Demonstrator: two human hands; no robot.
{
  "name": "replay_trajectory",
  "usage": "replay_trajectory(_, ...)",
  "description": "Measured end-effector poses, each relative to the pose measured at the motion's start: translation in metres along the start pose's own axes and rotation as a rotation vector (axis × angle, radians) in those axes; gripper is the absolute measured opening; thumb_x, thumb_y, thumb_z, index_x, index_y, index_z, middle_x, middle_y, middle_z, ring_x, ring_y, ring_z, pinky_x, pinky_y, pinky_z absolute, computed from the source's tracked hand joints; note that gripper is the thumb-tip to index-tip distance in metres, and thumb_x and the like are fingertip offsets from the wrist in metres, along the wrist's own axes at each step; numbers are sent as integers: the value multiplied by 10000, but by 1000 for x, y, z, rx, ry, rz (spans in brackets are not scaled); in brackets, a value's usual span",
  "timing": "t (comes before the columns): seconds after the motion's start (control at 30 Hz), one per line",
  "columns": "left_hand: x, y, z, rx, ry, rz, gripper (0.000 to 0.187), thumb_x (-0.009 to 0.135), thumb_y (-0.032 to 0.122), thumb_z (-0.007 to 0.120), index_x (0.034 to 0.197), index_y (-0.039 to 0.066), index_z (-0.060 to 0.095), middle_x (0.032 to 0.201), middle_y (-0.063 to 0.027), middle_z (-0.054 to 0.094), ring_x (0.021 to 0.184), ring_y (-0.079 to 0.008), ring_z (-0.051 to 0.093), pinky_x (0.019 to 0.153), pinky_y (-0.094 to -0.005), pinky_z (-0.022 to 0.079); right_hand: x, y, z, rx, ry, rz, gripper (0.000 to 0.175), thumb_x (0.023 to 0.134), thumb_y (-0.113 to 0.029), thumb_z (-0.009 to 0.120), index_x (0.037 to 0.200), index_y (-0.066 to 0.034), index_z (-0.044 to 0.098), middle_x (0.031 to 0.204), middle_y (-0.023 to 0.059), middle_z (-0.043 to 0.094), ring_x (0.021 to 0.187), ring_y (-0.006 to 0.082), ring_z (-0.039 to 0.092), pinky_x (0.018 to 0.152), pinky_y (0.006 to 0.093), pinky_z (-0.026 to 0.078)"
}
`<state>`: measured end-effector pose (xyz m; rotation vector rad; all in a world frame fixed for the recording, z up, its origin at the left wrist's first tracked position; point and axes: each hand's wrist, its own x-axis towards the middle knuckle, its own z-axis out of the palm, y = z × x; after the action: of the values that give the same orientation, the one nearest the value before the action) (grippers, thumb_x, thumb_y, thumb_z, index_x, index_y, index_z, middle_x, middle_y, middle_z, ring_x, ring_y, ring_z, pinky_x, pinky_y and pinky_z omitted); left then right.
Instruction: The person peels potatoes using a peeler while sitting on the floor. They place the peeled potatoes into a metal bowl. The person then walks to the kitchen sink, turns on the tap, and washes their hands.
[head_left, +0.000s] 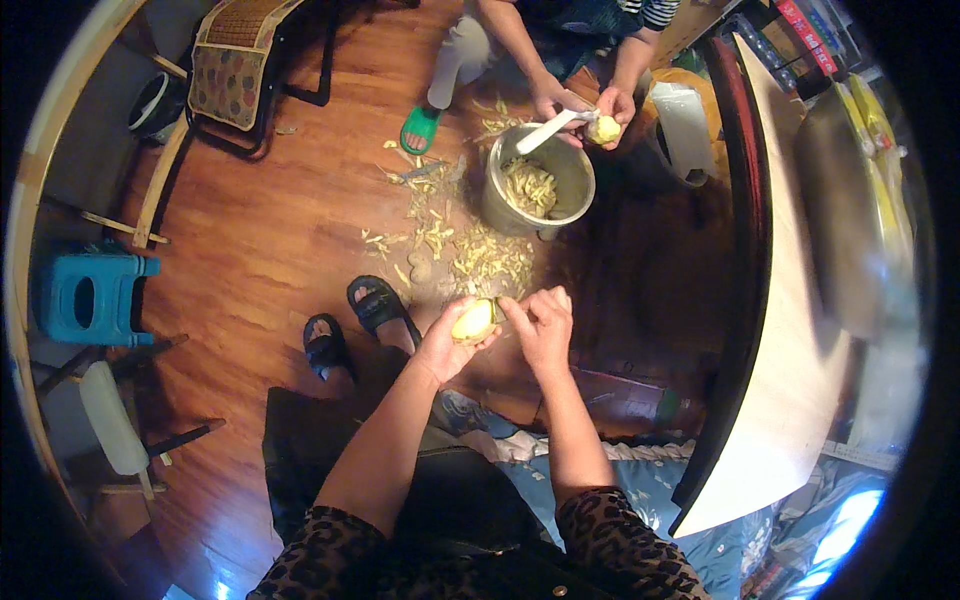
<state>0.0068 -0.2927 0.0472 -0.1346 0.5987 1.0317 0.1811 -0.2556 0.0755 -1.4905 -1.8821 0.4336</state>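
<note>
My left hand cups a mostly peeled potato, its pale yellow flesh facing up. Close beside it, my right hand is closed around a small peeling tool, whose blade end meets the potato's right side; the fingers hide its handle. Beyond my hands stands a metal bucket with peelings inside. More peelings are strewn on the floor between the bucket and my feet. What looks like an unpeeled potato lies among them.
Across the bucket, another person's hands hold a partly peeled potato and a white-handled tool. A table edge runs along the right. At left are a blue plastic stool and a folding chair.
</note>
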Motion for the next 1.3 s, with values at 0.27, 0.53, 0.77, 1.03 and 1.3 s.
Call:
replay_trajectory(0.27,0,2,10,40,184,-6,420,994,449,466,1113,72,609,1006,-87,664,894,-237,632,731,-330,496,-1,-12,2,-207,79,15,416,768,-306,793,566,-48,536,611,89,519,663,297,466,646,417,375)
replay_trajectory(0.53,6,0,-7,128,113,-12,323,973,417,555,1134,141,606,1007,-21,659,856,-149,621,727,-307,493,5,-13,6,-419,38,-457,413,643,-399,821,564,-133,514,610,42,433,677,265,452,611,419,338)
replay_trajectory(0.77,1,2,-2,126,144,-5,327,948,431,580,1085,136,615,999,-40,657,875,-164,620,736,-337,516,10,13,9,-455,-140,-323,360,680,-378,805,567,-135,564,625,57,507,692,273,470,641,420,353)
replay_trajectory(1.03,0,2,-1,73,116,42,357,934,428,573,1093,112,628,992,-56,685,878,-192,650,735,-363,529,11,8,4,-215,-7,-172,380,713,-345,803,577,-88,559,643,60,511,716,281,476,663,418,359)
replay_trajectory(1.3,2,6,1,142,166,16,379,976,426,516,1109,86,618,988,-84,686,857,-241,666,730,-361,532,14,7,4,-287,21,-46,401,758,-349,783,577,-68,560,623,67,510,703,275,468,678,412,366)
